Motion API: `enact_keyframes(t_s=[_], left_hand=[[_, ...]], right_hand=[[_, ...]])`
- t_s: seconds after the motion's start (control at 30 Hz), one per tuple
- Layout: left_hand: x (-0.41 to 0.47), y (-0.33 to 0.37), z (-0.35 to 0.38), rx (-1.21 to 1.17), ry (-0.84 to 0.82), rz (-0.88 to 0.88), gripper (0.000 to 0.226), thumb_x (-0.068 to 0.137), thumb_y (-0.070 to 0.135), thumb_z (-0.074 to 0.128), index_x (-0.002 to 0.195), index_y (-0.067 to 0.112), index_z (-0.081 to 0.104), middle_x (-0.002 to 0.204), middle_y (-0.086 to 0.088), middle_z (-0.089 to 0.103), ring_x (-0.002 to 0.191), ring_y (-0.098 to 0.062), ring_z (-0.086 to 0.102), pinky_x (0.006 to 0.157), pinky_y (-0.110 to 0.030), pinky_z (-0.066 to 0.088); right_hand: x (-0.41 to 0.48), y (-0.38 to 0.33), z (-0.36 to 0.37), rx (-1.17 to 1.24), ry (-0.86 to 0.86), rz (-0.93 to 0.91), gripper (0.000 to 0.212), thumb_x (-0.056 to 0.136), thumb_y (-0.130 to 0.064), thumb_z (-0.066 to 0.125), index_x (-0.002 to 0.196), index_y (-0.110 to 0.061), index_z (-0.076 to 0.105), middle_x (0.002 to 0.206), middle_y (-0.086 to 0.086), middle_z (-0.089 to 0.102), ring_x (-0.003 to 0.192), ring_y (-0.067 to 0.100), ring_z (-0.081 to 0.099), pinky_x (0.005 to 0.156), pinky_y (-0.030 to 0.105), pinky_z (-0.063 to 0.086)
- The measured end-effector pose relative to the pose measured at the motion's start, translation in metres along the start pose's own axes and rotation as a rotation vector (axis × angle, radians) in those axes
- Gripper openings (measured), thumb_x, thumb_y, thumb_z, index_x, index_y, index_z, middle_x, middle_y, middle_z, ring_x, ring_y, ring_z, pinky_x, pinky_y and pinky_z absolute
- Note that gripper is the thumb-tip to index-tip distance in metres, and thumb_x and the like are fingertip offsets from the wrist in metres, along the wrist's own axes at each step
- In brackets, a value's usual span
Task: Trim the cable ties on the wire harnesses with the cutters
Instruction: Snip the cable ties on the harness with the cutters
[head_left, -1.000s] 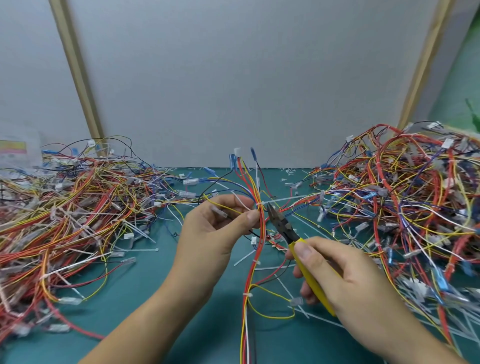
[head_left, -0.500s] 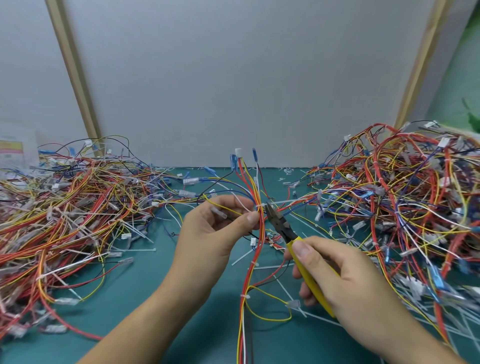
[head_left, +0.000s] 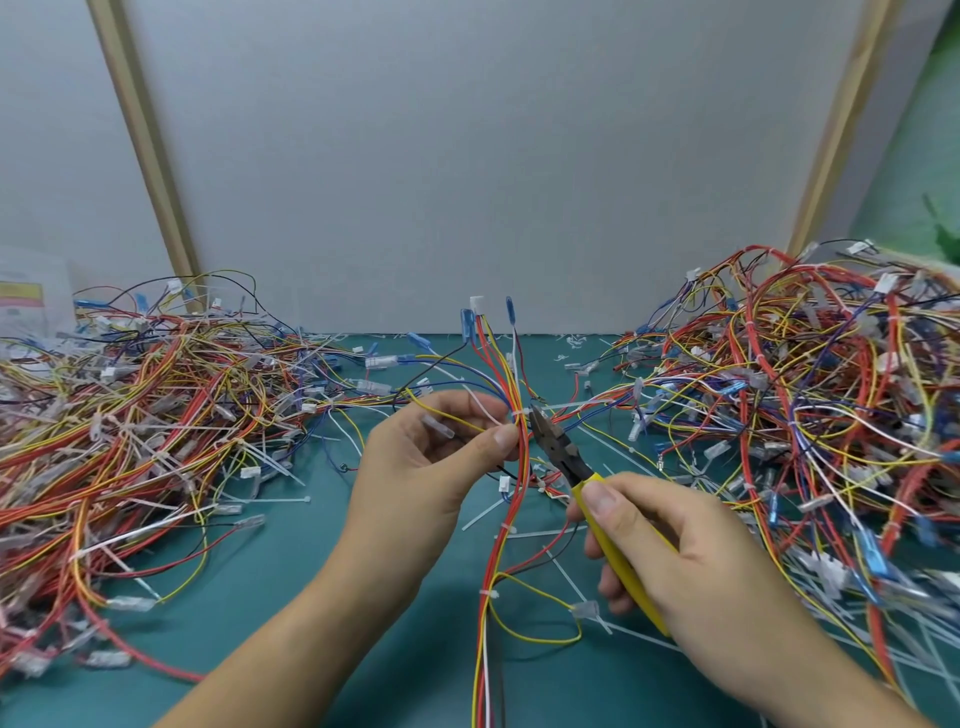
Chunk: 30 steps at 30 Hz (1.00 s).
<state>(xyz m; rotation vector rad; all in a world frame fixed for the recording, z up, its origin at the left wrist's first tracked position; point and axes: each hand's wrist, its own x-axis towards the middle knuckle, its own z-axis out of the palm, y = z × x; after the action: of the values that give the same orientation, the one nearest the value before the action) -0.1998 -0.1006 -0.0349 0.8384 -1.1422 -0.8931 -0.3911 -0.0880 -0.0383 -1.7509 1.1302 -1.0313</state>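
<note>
The green work mat carries two big tangles of wire harnesses, a left heap and a right heap. Long white tie tails stick out of both, so I cannot tell which heap is finished, and much trimming probably remains. Between them one harness is held upright above the mat. The left hand pinches its bundled wires between thumb and fingers, right at a white cable tie. The right hand is curled round the yellow handles of the cutters, whose dark nose sits against the tie's tail, which juts to the right, seemingly uncut. Whether the blades have bitten is too small to tell. A lower tie on this harness looks already short. Clipped tails litter the mat, a sign that many cuts are done.
</note>
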Motion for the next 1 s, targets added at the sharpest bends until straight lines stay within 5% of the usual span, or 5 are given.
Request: enact_keyframes(t_s=[0.5, 0.77, 1.0], left_hand=[[-0.0007, -0.0003, 0.0005, 0.034, 0.000, -0.005, 0.011, 0.080, -0.001, 0.074, 0.090, 0.003, 0.069, 0.073, -0.006, 0.072, 0.068, -0.011, 0.067, 0.066, -0.017, 0.052], [-0.0017, -0.0022, 0.0015, 0.032, 0.002, -0.015, 0.010, 0.080, -0.001, 0.074, 0.088, 0.004, 0.070, 0.073, -0.006, 0.072, 0.068, -0.012, 0.068, 0.066, -0.017, 0.053], [-0.0036, -0.0034, 0.0033, 0.082, -0.046, -0.045, 0.020, 0.082, -0.003, 0.072, 0.100, 0.002, 0.064, 0.075, -0.006, 0.072, 0.070, -0.011, 0.069, 0.069, -0.018, 0.053]], right_hand=[[0.0006, 0.0010, 0.0003, -0.009, -0.004, 0.003, 0.046, 0.078, -0.065, 0.049, 0.086, -0.024, 0.071, 0.070, 0.004, 0.062, 0.053, 0.014, 0.060, 0.050, 0.031, 0.056], [0.0002, -0.0035, -0.0014, 0.081, -0.018, 0.101, 0.049, 0.078, -0.066, 0.047, 0.077, -0.021, 0.066, 0.058, -0.002, 0.055, 0.045, 0.016, 0.052, 0.042, 0.028, 0.045], [0.0043, -0.0040, -0.0018, 0.303, 0.073, 0.085, 0.041, 0.068, -0.060, 0.061, 0.084, -0.023, 0.070, 0.076, -0.001, 0.067, 0.061, 0.017, 0.061, 0.058, 0.032, 0.055]])
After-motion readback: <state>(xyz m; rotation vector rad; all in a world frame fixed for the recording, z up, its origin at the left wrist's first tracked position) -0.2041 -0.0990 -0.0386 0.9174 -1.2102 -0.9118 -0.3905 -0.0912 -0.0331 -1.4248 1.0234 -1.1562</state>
